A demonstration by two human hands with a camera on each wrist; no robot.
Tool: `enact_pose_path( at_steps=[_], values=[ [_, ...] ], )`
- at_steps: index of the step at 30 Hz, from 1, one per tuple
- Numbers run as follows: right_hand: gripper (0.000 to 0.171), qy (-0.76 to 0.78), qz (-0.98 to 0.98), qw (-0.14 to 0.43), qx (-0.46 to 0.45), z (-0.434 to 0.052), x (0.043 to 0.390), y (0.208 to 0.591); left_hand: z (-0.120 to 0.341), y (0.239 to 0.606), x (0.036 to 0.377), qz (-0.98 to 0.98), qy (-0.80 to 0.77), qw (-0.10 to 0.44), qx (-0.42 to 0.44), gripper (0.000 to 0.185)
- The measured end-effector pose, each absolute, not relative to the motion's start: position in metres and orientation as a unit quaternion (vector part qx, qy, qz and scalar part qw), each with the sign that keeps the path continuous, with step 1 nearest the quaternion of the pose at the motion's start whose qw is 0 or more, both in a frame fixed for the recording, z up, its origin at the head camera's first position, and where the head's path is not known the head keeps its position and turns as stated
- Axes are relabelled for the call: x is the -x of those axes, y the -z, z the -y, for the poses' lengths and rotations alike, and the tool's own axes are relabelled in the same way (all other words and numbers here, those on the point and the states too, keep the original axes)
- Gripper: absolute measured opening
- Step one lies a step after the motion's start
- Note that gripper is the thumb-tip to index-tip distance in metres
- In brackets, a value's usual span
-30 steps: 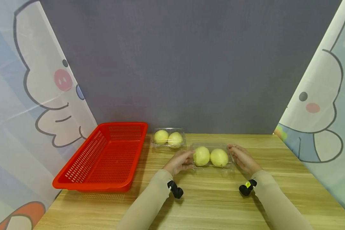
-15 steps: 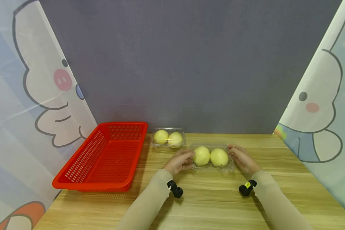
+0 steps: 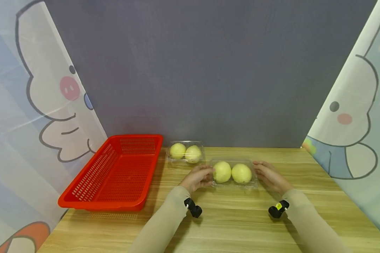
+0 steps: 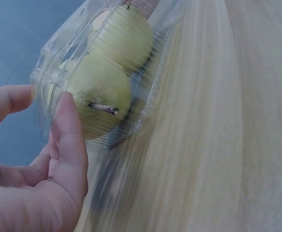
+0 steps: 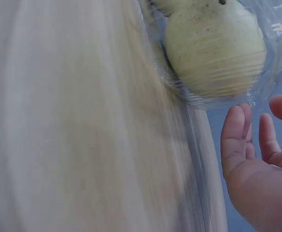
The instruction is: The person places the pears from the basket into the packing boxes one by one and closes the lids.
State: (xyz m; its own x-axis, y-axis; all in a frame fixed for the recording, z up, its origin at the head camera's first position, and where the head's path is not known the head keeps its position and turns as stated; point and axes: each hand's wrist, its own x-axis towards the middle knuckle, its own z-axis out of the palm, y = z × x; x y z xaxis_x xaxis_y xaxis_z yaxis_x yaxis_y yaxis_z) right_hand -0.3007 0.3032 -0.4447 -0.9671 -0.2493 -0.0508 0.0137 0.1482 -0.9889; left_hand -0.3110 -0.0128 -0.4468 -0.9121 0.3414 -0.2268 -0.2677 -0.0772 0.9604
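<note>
A clear plastic clamshell box (image 3: 233, 162) with two round yellow-green pears (image 3: 241, 173) inside sits on the wooden table in the head view. At its left end, my left hand (image 3: 197, 178) pinches the plastic; the left wrist view shows fingertips (image 4: 66, 108) on either side of the box's edge, beside a pear (image 4: 104, 89) with a short stem. My right hand (image 3: 270, 175) is just off the box's right end. In the right wrist view, its slightly bent fingers (image 5: 234, 130) and thumb are spread apart, with nothing between them, close below the box's end.
A second clear box (image 3: 186, 143) holding two pears (image 3: 177, 151) stands further back, against the grey panel (image 3: 190, 77). On the left of the table (image 3: 231, 228) lies a red perforated plastic basket (image 3: 126, 175). Printed curtains (image 3: 351, 123) flank both sides.
My right hand has drawn slightly away to the right from the box's end. The left hand, the box and the pears stay where they were.
</note>
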Motion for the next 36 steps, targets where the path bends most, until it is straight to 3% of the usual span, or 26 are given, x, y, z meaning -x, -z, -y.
enact_pose_path(
  at_steps=[5,21,30,36],
  values=[
    [0.055,0.659,-0.74,0.113,0.075,-0.308,0.293,0.445,0.013,0.446,0.311,-0.65,-0.73,0.211,-0.03,0.071],
    [0.062,0.656,-0.721,0.19,0.119,-0.322,0.265,0.448,0.015,0.449,0.315,-0.647,-0.731,0.216,-0.026,0.07],
    [0.03,0.665,-0.695,0.224,0.156,-0.325,0.252,0.451,0.014,0.448,0.313,-0.648,-0.73,0.216,-0.031,0.066],
    [0.026,0.68,-0.654,0.259,0.205,-0.321,0.251,0.452,0.016,0.447,0.312,-0.648,-0.729,0.218,-0.034,0.066]
  ],
)
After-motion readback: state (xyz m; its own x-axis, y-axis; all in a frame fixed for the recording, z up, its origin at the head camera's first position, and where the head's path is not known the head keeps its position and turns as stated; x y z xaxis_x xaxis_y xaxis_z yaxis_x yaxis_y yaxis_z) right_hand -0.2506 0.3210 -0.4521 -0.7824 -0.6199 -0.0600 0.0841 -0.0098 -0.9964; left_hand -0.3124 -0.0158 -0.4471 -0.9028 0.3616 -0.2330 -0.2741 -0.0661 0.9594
